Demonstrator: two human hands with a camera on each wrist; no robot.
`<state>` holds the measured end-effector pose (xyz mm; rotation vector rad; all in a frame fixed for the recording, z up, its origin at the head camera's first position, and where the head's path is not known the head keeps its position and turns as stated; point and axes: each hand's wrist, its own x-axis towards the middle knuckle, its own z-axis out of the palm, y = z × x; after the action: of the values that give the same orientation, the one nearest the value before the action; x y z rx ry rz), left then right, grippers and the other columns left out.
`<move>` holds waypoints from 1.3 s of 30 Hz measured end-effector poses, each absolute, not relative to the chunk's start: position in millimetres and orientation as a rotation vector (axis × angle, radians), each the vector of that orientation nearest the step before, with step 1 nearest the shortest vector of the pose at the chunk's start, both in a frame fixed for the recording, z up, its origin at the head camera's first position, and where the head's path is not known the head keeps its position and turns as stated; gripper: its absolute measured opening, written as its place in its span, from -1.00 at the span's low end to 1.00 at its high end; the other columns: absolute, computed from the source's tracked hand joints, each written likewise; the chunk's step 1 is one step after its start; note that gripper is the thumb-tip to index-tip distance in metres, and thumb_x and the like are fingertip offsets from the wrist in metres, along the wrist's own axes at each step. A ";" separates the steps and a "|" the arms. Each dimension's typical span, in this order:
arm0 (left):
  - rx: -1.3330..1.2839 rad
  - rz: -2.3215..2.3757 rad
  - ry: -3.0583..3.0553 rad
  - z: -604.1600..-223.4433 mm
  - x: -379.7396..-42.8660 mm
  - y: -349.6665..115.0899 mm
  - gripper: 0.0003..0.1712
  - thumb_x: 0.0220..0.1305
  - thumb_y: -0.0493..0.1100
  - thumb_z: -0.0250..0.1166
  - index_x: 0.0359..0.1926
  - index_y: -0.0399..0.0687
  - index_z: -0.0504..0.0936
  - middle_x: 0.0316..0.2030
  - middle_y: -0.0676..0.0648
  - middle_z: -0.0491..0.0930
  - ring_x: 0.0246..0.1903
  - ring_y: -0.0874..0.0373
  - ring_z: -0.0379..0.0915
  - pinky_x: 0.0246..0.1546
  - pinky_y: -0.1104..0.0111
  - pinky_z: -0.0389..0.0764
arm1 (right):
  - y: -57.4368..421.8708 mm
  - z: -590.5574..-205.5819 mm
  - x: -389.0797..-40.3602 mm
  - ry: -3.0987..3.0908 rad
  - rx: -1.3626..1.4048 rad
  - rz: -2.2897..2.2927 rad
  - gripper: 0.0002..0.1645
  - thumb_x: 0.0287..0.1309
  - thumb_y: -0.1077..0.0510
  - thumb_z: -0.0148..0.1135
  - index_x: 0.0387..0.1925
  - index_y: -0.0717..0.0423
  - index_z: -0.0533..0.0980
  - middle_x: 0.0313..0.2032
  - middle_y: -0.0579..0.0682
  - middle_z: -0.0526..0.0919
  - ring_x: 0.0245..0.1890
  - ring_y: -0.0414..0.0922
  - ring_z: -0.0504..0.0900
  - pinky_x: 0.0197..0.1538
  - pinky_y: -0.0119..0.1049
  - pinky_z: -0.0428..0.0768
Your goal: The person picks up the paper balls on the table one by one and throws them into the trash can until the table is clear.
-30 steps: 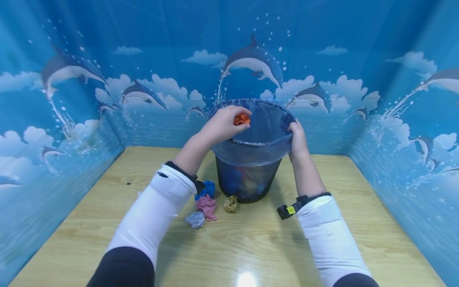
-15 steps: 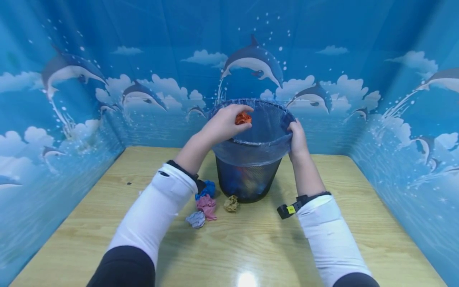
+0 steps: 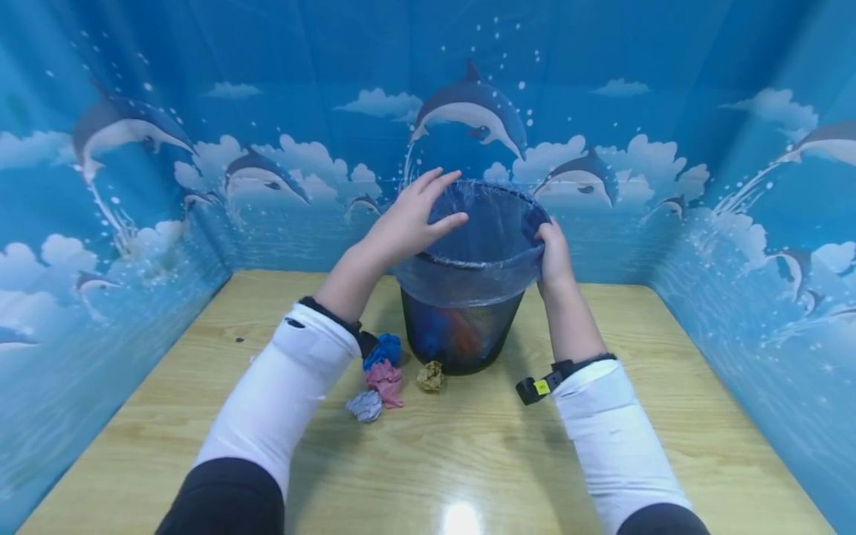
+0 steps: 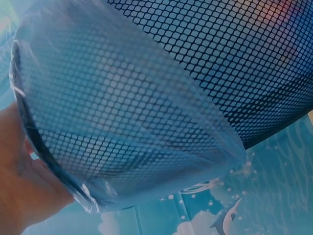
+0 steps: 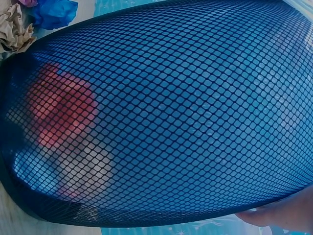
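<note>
A black mesh wastebasket point(image 3: 428, 331) with a translucent bag liner point(image 3: 468, 286) folded over its rim stands on the table. My left hand point(image 3: 404, 219) is at the rim's left side, fingers spread and holding nothing. On the right, my right hand point(image 3: 556, 253) grips the rim and liner, thumb on the inner side. Through the mesh an orange-red blur point(image 3: 464, 334) shows low in the basket. The right wrist view shows red point(image 5: 63, 107), pale and blue crumpled shapes inside, blurred by the mesh.
Left of the basket lie crumpled paper balls: blue point(image 3: 383, 351), pink point(image 3: 385, 383) and pale grey-lilac point(image 3: 365, 406). A tan paper ball point(image 3: 430, 377) sits right before its base. A dolphin-print curtain point(image 3: 301, 89) encloses the wooden table point(image 3: 535, 461) at the back and sides.
My left hand has let go of the orange paper ball and spread its fingers, lifting slightly left. An orange blur now shows low in the wastebasket. My right hand keeps its grip.
</note>
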<state>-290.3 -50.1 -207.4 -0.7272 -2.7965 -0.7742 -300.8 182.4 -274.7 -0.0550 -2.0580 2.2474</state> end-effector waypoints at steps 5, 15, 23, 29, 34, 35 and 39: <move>-0.715 -0.757 -2.783 -206.0 -289.6 -55.8 -0.17 0.35 0.27 0.06 0.52 0.34 -0.06 0.54 0.02 -0.22 0.52 -0.04 -0.33 0.42 -0.13 -0.01 | 182.4 -275.2 -300.7 -2.051 -0.028 2.248 -0.07 0.17 0.10 -0.32 0.53 -0.06 -0.38 0.54 -0.10 -0.39 0.49 -0.08 -0.18 0.44 -0.17 -0.01; -0.691 -0.712 -2.756 -209.2 -285.0 -72.3 -0.19 0.36 0.25 0.06 0.52 0.31 -0.04 0.54 0.01 -0.23 0.53 -0.02 -0.38 0.43 -0.16 -0.08 | 182.1 -275.2 -299.6 -2.038 -0.017 2.261 -0.07 0.17 0.10 -0.33 0.53 -0.07 -0.39 0.54 -0.12 -0.42 0.49 -0.10 -0.20 0.40 -0.22 0.02; -0.649 -0.698 -2.767 -213.8 -282.4 -86.3 -0.18 0.36 0.25 0.06 0.52 0.30 -0.04 0.54 -0.03 -0.23 0.52 -0.05 -0.37 0.42 -0.18 -0.11 | 182.2 -275.3 -300.3 -2.051 -0.038 2.261 -0.05 0.17 0.08 -0.32 0.52 -0.07 -0.44 0.53 -0.14 -0.49 0.52 -0.12 -0.33 0.46 -0.19 -0.05; -0.628 -0.694 -2.778 -219.8 -280.4 -96.0 -0.16 0.36 0.25 0.07 0.53 0.30 -0.08 0.55 -0.04 -0.26 0.52 -0.08 -0.38 0.42 -0.21 -0.15 | 182.4 -275.5 -299.7 -2.044 -0.033 2.257 -0.05 0.16 0.09 -0.31 0.52 -0.07 -0.43 0.53 -0.13 -0.47 0.52 -0.12 -0.31 0.47 -0.18 -0.05; -0.603 -0.694 -2.784 -226.3 -277.8 -106.3 -0.14 0.36 0.25 0.07 0.53 0.31 -0.12 0.55 -0.04 -0.28 0.52 -0.10 -0.39 0.40 -0.24 -0.16 | 182.0 -275.4 -298.7 -2.052 -0.040 2.254 -0.07 0.18 0.07 -0.31 0.52 -0.08 -0.41 0.53 -0.14 -0.46 0.52 -0.12 -0.32 0.49 -0.17 -0.09; -0.601 -0.697 -2.785 -227.8 -277.1 -108.5 -0.14 0.36 0.25 0.07 0.53 0.32 -0.14 0.55 -0.05 -0.28 0.52 -0.11 -0.40 0.40 -0.25 -0.16 | 182.0 -275.4 -298.6 -2.055 -0.043 2.252 -0.07 0.19 0.07 -0.31 0.52 -0.08 -0.41 0.53 -0.15 -0.46 0.52 -0.12 -0.32 0.49 -0.17 -0.09; -0.597 -0.729 -2.782 -233.8 -273.7 -116.1 -0.12 0.37 0.25 0.06 0.54 0.33 -0.18 0.55 -0.06 -0.29 0.52 -0.14 -0.41 0.39 -0.25 -0.16 | 181.6 -275.1 -298.8 -2.060 -0.045 2.244 -0.06 0.18 0.07 -0.31 0.52 -0.06 -0.42 0.53 -0.14 -0.46 0.52 -0.12 -0.33 0.50 -0.17 -0.10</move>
<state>-273.7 -116.1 -233.8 -0.5970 -2.7825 -0.7294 -298.8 181.6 -275.1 -0.0454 -2.0598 2.2438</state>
